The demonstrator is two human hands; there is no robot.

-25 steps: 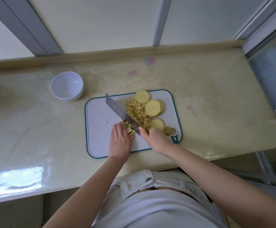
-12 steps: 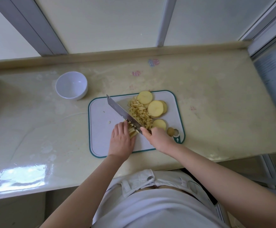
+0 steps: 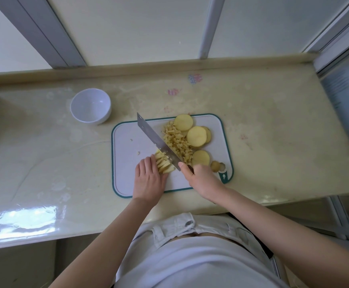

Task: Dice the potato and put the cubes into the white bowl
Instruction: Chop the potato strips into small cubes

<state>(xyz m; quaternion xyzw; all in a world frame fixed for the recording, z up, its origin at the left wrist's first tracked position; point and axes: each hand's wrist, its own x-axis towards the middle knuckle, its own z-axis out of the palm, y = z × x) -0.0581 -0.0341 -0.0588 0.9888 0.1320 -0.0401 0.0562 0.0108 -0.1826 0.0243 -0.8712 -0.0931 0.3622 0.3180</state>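
Left hand (image 3: pixel 148 180) farther back from knife (image 3: pixel 159 142), fingers (image 3: pixel 148 163) flat on potato strips (image 3: pixel 164 163); right hand (image 3: pixel 202 179) around handle (image 3: pixel 190 169).

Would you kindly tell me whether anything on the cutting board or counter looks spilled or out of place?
Nothing serious. Two tiny potato crumbs lie stray on the bare left part of the white, teal-rimmed cutting board, apart from the diced pile. The round white bowl stands upright, with no cubes inside.
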